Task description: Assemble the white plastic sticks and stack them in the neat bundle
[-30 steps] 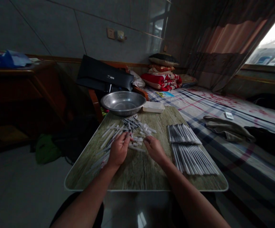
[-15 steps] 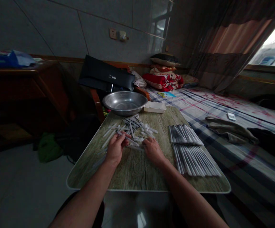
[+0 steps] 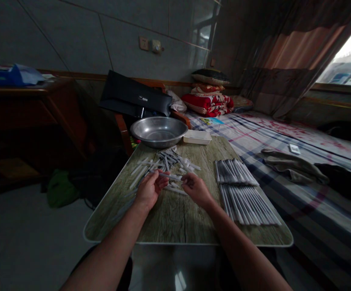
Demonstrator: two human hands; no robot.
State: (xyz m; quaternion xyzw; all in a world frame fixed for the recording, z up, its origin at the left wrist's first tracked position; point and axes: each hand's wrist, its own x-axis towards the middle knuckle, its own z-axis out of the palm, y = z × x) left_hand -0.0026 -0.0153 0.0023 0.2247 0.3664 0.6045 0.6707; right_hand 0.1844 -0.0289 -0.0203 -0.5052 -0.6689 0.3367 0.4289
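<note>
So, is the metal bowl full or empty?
Empty: the metal bowl shows only bare, shiny metal inside, with nothing lying in it.

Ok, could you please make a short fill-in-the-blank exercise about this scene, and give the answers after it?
1. The left hand holds one stick in its ___.
2. The neat rows lie to the ___ of the loose white sticks.
3. The steel basin stands at the ___ end of the wood-patterned table.
4. The folded quilt is mostly ___.

Answers: fingers, right, far, red.
</note>
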